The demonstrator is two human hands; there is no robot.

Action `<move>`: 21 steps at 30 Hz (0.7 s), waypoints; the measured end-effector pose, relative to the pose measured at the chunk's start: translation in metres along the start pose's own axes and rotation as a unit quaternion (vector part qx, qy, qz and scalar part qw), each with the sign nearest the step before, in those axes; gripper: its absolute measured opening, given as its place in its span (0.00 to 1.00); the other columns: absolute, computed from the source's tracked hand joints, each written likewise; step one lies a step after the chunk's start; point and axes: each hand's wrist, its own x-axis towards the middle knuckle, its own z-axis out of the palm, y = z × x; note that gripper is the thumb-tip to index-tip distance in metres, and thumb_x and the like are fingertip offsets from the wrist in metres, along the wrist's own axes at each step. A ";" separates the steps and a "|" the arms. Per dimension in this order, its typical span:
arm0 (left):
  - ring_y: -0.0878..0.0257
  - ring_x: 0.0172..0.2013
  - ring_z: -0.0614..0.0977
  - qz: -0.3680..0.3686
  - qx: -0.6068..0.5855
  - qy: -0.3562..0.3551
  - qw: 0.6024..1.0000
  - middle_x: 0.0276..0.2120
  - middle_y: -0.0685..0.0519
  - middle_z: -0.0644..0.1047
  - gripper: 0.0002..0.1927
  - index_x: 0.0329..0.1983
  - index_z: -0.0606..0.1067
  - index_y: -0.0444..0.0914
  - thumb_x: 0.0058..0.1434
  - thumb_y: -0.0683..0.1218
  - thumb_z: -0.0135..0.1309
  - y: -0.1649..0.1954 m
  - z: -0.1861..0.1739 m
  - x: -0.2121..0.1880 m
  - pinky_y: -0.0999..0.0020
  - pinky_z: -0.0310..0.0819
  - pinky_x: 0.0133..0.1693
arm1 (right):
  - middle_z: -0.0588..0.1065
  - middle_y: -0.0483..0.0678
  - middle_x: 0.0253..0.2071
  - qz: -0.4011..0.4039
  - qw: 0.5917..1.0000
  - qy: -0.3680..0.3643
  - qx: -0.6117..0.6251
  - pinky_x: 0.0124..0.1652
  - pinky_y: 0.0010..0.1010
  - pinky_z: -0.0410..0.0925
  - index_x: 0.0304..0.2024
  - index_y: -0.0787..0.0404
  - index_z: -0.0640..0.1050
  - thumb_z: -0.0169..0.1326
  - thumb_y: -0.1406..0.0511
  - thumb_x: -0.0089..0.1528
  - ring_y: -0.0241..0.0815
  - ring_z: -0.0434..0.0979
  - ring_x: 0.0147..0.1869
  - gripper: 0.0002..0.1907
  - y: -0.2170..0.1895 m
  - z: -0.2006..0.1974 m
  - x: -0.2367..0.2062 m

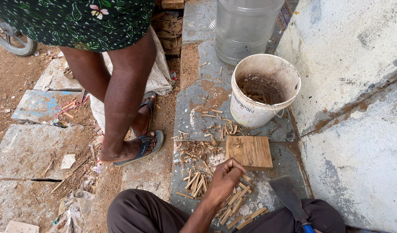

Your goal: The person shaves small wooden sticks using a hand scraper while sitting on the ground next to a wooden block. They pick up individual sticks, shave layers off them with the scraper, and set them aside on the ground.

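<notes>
Grey stone slabs (198,99) on open ground, set against a rough whitewashed wall (349,86), littered with shavings.

Left hand (224,177): yours, reaching down from your knee; fingers curled together over short split wooden sticks (235,203). It seems to pinch one or two, though the fingertips are hidden, so you cannot tell exactly what they hold. Right hand: out of view; its state cannot be told.

Step in hand, as judged: gathering or sorting the cut sticks on the slab. The next move likely calls for a firm pinch on a few sticks and a clean lift, without scattering the rest.

Sticks: directly under and around your left hand, fanned to both sides and toward your legs.

Wooden block (249,152): flat, square, just beyond the hand, nearly touching the fingers.

Chopping blade (287,196): broad, dark, with a blue handle (308,228), lying just right of the sticks, near your right leg.

White bucket (265,89): beyond the block, soiled inside, a few wood scraps at the bottom.

Clear plastic jar (243,28): large, behind the bucket.

Curled shavings (215,129): between block and bucket.

Another person: bare legs (120,95) and sandals (142,149), standing to the left, well apart from your hand.
</notes>
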 end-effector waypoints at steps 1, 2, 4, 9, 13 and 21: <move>0.68 0.22 0.66 0.001 -0.029 0.019 0.999 0.23 0.54 0.71 0.08 0.31 0.74 0.36 0.63 0.36 0.44 -0.001 -0.001 0.001 0.75 0.64 0.25 | 0.76 0.60 0.58 -0.005 1.000 0.000 -0.002 0.63 0.40 0.57 0.65 0.67 0.72 0.49 0.58 0.66 0.50 0.70 0.65 0.28 0.000 0.000 -0.001; 0.68 0.23 0.68 0.002 -0.057 0.038 0.998 0.23 0.53 0.71 0.09 0.30 0.73 0.36 0.63 0.36 0.43 -0.001 -0.002 0.002 0.77 0.67 0.26 | 0.76 0.60 0.59 -0.012 1.000 0.000 -0.004 0.64 0.40 0.57 0.65 0.67 0.72 0.49 0.58 0.66 0.50 0.70 0.66 0.28 0.000 -0.001 -0.003; 0.67 0.26 0.73 -0.010 -0.107 0.060 0.992 0.25 0.51 0.73 0.08 0.32 0.72 0.36 0.63 0.36 0.41 0.001 -0.004 0.001 0.77 0.74 0.28 | 0.76 0.60 0.59 -0.027 1.000 0.000 -0.009 0.65 0.40 0.57 0.65 0.67 0.72 0.49 0.58 0.66 0.50 0.70 0.67 0.28 0.001 -0.002 -0.006; 0.52 0.37 0.84 -0.073 -0.221 0.044 0.972 0.35 0.46 0.74 0.05 0.44 0.65 0.37 0.67 0.36 0.40 0.016 0.000 -0.005 0.64 0.87 0.37 | 0.76 0.60 0.61 -0.093 0.995 -0.005 -0.029 0.68 0.40 0.57 0.65 0.67 0.73 0.49 0.59 0.66 0.50 0.71 0.70 0.28 0.005 -0.007 -0.008; 0.46 0.40 0.85 -0.054 -0.273 0.020 0.960 0.36 0.38 0.75 0.07 0.46 0.63 0.36 0.66 0.35 0.38 0.015 0.006 -0.008 0.60 0.87 0.42 | 0.76 0.60 0.63 -0.139 0.989 -0.019 -0.046 0.70 0.40 0.57 0.65 0.68 0.73 0.49 0.59 0.66 0.51 0.71 0.72 0.28 -0.001 -0.008 -0.012; 0.58 0.34 0.81 -0.005 -0.317 0.045 0.947 0.38 0.45 0.76 0.12 0.51 0.65 0.34 0.65 0.35 0.46 0.006 -0.003 -0.001 0.68 0.80 0.36 | 0.76 0.60 0.63 -0.070 0.997 0.038 -0.010 0.69 0.46 0.60 0.64 0.67 0.74 0.47 0.56 0.66 0.52 0.72 0.71 0.29 -0.020 -0.007 -0.032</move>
